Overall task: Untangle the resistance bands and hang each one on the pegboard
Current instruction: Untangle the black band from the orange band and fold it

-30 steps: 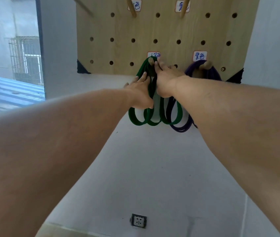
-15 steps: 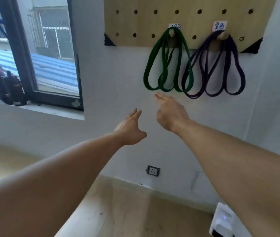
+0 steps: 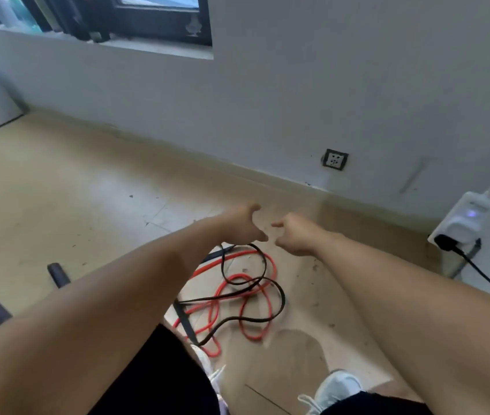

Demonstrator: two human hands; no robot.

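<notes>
Two resistance bands remain to be processed: a red band (image 3: 239, 298) and a black band (image 3: 263, 283) lie interlaced in loose loops on the floor (image 3: 58, 190), directly in front of the feet. The pegboard is not visible in the head view, so the number of bands already hung cannot be determined from it. Untangling of this pair is judged not yet begun.

The left hand (image 3: 245, 224) and the right hand (image 3: 294, 235) are extended over the far edge of the tangle. Neither hand is in contact with a band. The fingers of both hands are loosely curled and parted, and nothing is gripped. Motion blur is present, so the exact finger spacing should be treated as approximate.

The floor is a tan, smooth surface marked with scattered dark debris. A grey wall (image 3: 327, 85) carries a socket (image 3: 335, 159); a white adapter (image 3: 467, 226) with a black cable is located at the right. A dark-framed window (image 3: 160, 22) is positioned at the upper left.
</notes>
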